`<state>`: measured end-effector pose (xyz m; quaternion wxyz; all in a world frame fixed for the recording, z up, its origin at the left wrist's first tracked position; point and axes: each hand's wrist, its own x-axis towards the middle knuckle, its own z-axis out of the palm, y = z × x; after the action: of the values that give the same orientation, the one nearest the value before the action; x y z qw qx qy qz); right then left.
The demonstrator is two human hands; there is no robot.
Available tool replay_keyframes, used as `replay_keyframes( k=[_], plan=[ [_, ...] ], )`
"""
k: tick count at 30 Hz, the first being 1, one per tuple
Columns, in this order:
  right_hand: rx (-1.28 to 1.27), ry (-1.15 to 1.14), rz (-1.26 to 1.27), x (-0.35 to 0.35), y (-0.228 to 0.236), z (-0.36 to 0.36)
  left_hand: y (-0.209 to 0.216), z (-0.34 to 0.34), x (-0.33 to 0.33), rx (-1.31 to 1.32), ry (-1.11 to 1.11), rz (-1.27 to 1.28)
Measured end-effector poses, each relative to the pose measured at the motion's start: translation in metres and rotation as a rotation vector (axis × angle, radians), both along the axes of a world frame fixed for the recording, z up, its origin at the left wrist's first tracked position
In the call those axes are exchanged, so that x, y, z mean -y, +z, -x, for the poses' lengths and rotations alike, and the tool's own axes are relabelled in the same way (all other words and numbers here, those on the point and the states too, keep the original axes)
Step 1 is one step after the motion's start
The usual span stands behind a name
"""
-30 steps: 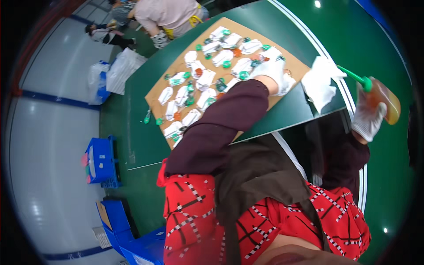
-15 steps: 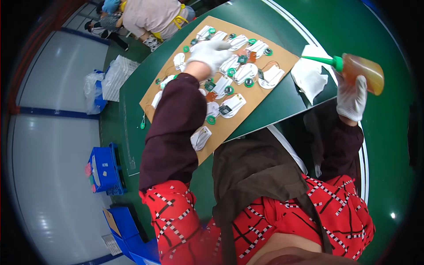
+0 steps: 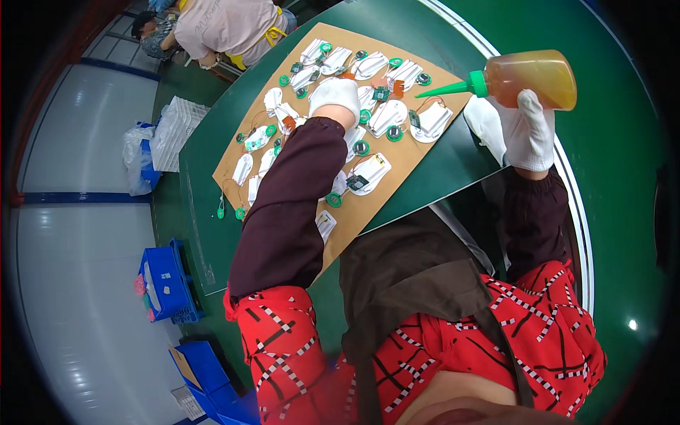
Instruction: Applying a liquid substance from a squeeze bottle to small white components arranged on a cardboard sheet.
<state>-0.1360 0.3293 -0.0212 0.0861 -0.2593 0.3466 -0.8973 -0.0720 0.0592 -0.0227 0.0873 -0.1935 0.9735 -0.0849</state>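
My right hand (image 3: 530, 134), in a white glove, is wrapped round a clear squeeze bottle (image 3: 538, 78) of amber liquid. The bottle lies nearly level, its long green nozzle (image 3: 446, 90) pointing left over the edge of a brown board (image 3: 414, 152). Rows of white plastic housings (image 3: 388, 117) with thin wires, small green circuit boards (image 3: 381, 93) and round green-rimmed parts (image 3: 394, 133) cover the board. Over its middle is my gloved left hand (image 3: 334, 95), back upward among the housings; its fingers are hidden, as is anything under them.
The board lies on a green table (image 3: 202, 191), with a white cloth-like piece (image 3: 484, 126) by its right corner. One green round part (image 3: 220, 212) hangs past the board's left edge. Blue bins (image 3: 164, 283) stand at the left. Another person (image 3: 223, 28) works at the far left.
The bottle and my right hand have moved left and slightly up, bringing the nozzle over the board. My left hand's fingers, stretched out before, have turned out of sight.
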Motion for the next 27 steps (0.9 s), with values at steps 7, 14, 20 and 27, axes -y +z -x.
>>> replay_keyframes(
  k=[7, 14, 20, 27],
  plan=[
    [-0.052, 0.010, -0.159, 0.021, -0.007, 0.010, 0.006, 0.003, -0.007, 0.002, 0.082, 0.000],
    [-0.134, 0.064, -0.380, 0.061, -0.002, -0.002, -0.014, -0.012, 0.042, -0.184, 0.251, -0.397],
    [-0.128, 0.073, -0.224, 0.110, -0.017, -0.018, -0.024, -0.016, 0.050, -0.326, 0.372, -0.861],
    [-0.317, -0.092, -0.522, 0.126, -0.016, -0.014, -0.016, -0.021, 0.044, -0.294, 0.404, -0.975]
  ],
)
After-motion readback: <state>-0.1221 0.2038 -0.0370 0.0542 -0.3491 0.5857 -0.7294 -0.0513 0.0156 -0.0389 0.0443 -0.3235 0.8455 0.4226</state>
